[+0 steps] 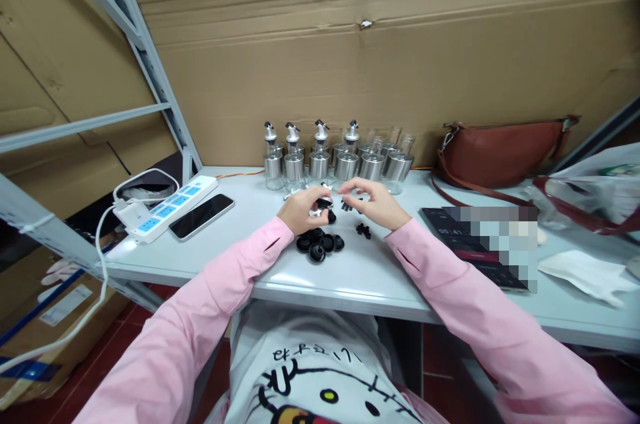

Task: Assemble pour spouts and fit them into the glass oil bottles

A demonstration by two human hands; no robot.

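My left hand [304,208] is curled around a small pourer spout of silver and black, held just above the white table [360,277]. My right hand [374,200] hovers close beside it, fingers bent in a pinch near a small black part [350,205]; what sits between the fingertips is too small to name. Several black round caps [320,244] lie in a heap under my left wrist. A couple of small black pieces [363,231] rest below my right hand. A row of glass and steel dispenser bottles [320,161] stands behind both hands, some fitted with spouts.
A white power strip [173,207] and a dark phone [201,216] lie at the left. A brown shoulder bag [500,151] leans on the cardboard wall at the right, beside a plastic bag [595,194], a dark tablet [465,241] and white paper [585,274]. A metal shelf frame [150,64] rises at left.
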